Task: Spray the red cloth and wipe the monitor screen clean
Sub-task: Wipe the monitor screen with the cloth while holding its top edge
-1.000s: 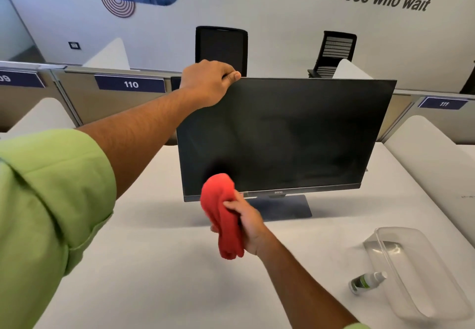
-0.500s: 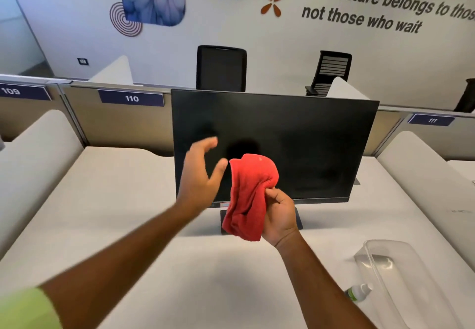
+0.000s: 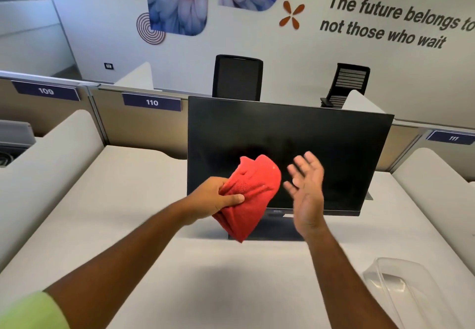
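**A:** While the head camera looks down over the desk, where does the job stand?

**B:** Somewhere in the wiping stage, I'd judge. The left hand (image 3: 217, 199) grips the red cloth (image 3: 248, 197) bunched up, thumb pressed across its folds, held in the air in front of the lower left part of the monitor screen (image 3: 290, 156) and not touching it. The right hand (image 3: 305, 190) is beside the cloth with its fingers spread and holds nothing.

**A:** Is the screen clean?

**B:** Hard to say. It is off, dark and matte, with faint pale haze across the middle that could be smear or only reflection. No spray bottle is in view, so I can't tell whether the cloth is damp. I'd guess more passes remain.

**A:** And the materials?

**B:** The cloth looks like soft terry or microfibre with a nubbly weave, and it hangs down to a limp rounded point. The monitor is a thin, flat rectangle with a narrow bezel on a flat stand. The desk (image 3: 154, 264) is smooth and pale grey. At the lower right sits a clear plastic tub (image 3: 401, 285), glossy, with rounded corners.
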Available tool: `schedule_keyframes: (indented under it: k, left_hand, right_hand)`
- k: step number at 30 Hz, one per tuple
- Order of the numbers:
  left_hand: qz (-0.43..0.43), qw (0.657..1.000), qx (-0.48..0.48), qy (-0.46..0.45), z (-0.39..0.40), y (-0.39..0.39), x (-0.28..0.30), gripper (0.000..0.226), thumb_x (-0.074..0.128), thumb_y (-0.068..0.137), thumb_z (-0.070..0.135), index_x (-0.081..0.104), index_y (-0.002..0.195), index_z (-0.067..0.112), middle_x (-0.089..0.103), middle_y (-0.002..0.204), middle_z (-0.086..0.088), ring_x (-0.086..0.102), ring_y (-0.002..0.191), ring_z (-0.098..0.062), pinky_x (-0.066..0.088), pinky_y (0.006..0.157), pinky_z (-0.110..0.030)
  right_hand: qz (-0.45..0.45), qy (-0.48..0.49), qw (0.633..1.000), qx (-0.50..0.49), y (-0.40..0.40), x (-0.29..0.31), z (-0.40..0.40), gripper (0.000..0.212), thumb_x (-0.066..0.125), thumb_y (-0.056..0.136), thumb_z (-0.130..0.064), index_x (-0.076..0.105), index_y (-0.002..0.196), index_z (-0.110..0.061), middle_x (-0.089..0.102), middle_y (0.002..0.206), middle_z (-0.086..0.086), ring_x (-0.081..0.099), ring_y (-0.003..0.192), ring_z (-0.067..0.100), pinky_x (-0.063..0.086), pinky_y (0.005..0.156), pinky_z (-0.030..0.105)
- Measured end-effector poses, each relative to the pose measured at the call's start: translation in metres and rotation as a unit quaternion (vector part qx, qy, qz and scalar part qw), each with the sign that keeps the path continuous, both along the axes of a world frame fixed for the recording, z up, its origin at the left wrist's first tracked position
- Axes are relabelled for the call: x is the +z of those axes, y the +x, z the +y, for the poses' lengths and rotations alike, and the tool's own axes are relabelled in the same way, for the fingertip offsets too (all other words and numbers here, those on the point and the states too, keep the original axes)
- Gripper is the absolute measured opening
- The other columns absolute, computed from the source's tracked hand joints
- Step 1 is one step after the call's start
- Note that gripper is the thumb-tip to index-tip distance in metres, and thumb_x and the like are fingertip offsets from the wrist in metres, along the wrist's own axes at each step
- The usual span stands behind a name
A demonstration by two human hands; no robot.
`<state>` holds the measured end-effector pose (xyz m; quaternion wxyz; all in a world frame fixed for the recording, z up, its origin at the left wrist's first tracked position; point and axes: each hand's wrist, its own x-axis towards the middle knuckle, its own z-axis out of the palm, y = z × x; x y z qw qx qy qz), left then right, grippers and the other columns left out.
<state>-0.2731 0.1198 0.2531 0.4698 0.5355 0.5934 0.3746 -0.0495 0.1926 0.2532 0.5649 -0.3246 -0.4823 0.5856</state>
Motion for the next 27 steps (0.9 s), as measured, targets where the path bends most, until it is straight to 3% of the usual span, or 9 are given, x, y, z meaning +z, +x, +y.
schedule_keyframes:
  k: [2, 4, 6, 9, 13, 18, 20, 24, 27]
  left_hand:
    - [0.128, 0.991, -0.031, 0.033, 0.008, -0.007, 0.01, 0.017, 0.079, 0.089, 0.032, 0.074, 0.099, 0.019, 0.077, 0.096, 0.001, 0.074, 0.09, -0.018, 0.061, 0.081, -0.033]
    - [0.223, 0.97, -0.078, 0.058, 0.014, -0.007, 0.025, 0.014, 0.079, 0.089, 0.035, 0.07, 0.098, 0.031, 0.073, 0.095, 0.013, 0.07, 0.089, -0.011, 0.054, 0.076, -0.024]
    - [0.289, 0.948, -0.112, 0.075, 0.02, -0.006, 0.039, 0.022, 0.078, 0.088, 0.037, 0.068, 0.105, 0.029, 0.07, 0.101, 0.011, 0.068, 0.093, -0.015, 0.054, 0.078, -0.025]
    - [0.359, 0.919, -0.129, 0.099, 0.026, -0.008, 0.057, 0.046, 0.08, 0.085, 0.041, 0.064, 0.127, 0.026, 0.068, 0.117, 0.007, 0.064, 0.103, -0.015, 0.058, 0.088, -0.032]
    - [0.345, 0.926, -0.063, 0.141, 0.032, -0.019, 0.077, 0.045, 0.087, 0.076, 0.046, 0.062, 0.112, 0.034, 0.067, 0.109, 0.011, 0.066, 0.099, -0.015, 0.059, 0.082, -0.028]
    - [0.275, 0.947, 0.02, 0.167, 0.033, -0.034, 0.077, 0.056, 0.086, 0.073, 0.054, 0.052, 0.114, 0.038, 0.067, 0.102, 0.011, 0.066, 0.094, -0.012, 0.06, 0.085, -0.038]
    - [0.26, 0.932, 0.067, 0.243, 0.034, -0.04, 0.074, 0.054, 0.079, 0.078, 0.059, 0.054, 0.118, 0.034, 0.067, 0.097, 0.011, 0.063, 0.093, -0.011, 0.057, 0.085, -0.04]
    - [0.226, 0.841, 0.29, 0.396, 0.052, -0.077, 0.083, 0.038, 0.066, 0.092, 0.055, 0.061, 0.113, 0.024, 0.063, 0.103, 0.004, 0.055, 0.102, -0.017, 0.048, 0.088, -0.031]
    - [0.097, 0.878, 0.352, 0.31, 0.073, -0.114, 0.103, 0.039, 0.056, 0.099, 0.053, 0.056, 0.124, 0.022, 0.063, 0.118, 0.0, 0.059, 0.115, -0.021, 0.051, 0.094, -0.027]
  right_hand:
    - [-0.182, 0.18, 0.967, -0.012, 0.008, 0.017, 0.005, 0.071, 0.067, 0.083, -0.019, 0.047, 0.148, -0.038, 0.045, 0.161, -0.013, 0.039, 0.153, 0.013, 0.038, 0.117, 0.034]
    - [-0.36, 0.338, 0.867, 0.068, 0.004, 0.036, 0.012, 0.069, 0.078, 0.087, -0.031, 0.051, 0.151, -0.034, 0.043, 0.163, -0.016, 0.028, 0.159, 0.01, 0.029, 0.126, 0.037]
    - [-0.477, 0.381, 0.777, 0.155, -0.009, 0.051, 0.015, 0.071, 0.083, 0.087, -0.042, 0.053, 0.15, -0.033, 0.043, 0.164, -0.016, 0.025, 0.159, 0.007, 0.028, 0.128, 0.04]
    - [-0.56, 0.326, 0.729, 0.22, -0.028, 0.056, 0.016, 0.085, 0.089, 0.082, -0.043, 0.042, 0.153, -0.039, 0.048, 0.158, -0.014, 0.043, 0.148, 0.014, 0.045, 0.119, 0.039]
    - [-0.557, 0.264, 0.756, 0.221, -0.034, 0.053, 0.022, 0.089, 0.092, 0.08, -0.045, 0.034, 0.148, -0.046, 0.061, 0.139, -0.012, 0.065, 0.119, 0.016, 0.062, 0.099, 0.037]
    - [-0.374, 0.154, 0.876, 0.262, -0.043, 0.033, 0.019, 0.064, 0.091, 0.082, -0.039, 0.058, 0.137, -0.037, 0.071, 0.124, -0.008, 0.073, 0.11, 0.017, 0.065, 0.092, 0.04]
    - [-0.315, 0.132, 0.91, 0.237, -0.047, 0.026, 0.019, 0.046, 0.085, 0.085, -0.035, 0.066, 0.127, -0.03, 0.076, 0.113, -0.006, 0.075, 0.101, 0.015, 0.063, 0.086, 0.035]
    - [-0.237, 0.17, 0.955, 0.048, -0.05, 0.023, 0.029, 0.018, 0.076, 0.089, -0.024, 0.066, 0.104, -0.019, 0.071, 0.092, -0.007, 0.066, 0.084, 0.005, 0.051, 0.078, 0.021]
    - [-0.221, 0.29, 0.913, -0.185, -0.045, 0.025, 0.044, 0.024, 0.071, 0.089, -0.007, 0.06, 0.108, -0.017, 0.063, 0.106, 0.006, 0.063, 0.097, 0.017, 0.048, 0.088, 0.022]
